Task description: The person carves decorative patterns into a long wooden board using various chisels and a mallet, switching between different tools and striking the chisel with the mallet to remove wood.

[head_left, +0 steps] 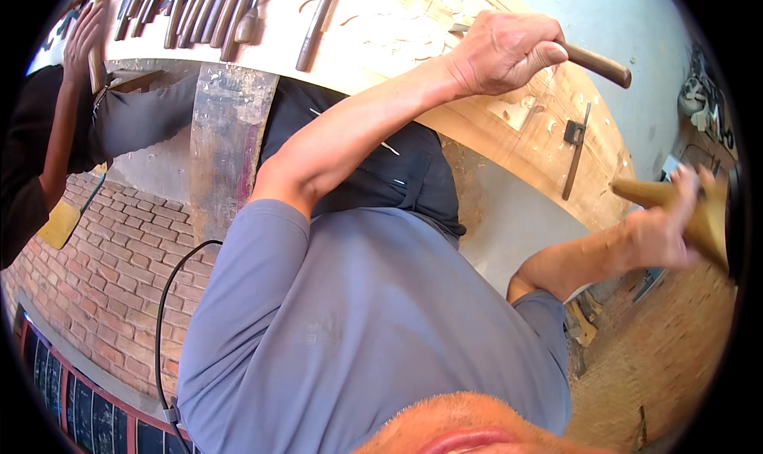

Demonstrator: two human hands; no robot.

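My left hand (509, 53) is closed around the wooden handle of a carving gouge (602, 63). Its handle end sticks out to the right, while a short bit of metal blade shows left of the fist, over the pale wooden panel (445, 104). Shallow cuts and loose shavings cover the panel there. Off to the right, beyond the panel's edge, my right hand (664, 231) is raised and grips a yellowish-brown wooden mallet (707, 225). Hand and mallet are smeared by motion, and the mallet is partly cut off by the picture's rim.
Several wooden-handled gouges (199, 13) lie in a row at the upper left; a single one (318, 25) lies apart. A thin rod with a dark block (574, 132) rests on the panel's right part. At far left, another person's hand (82, 45) touches a wooden tool.
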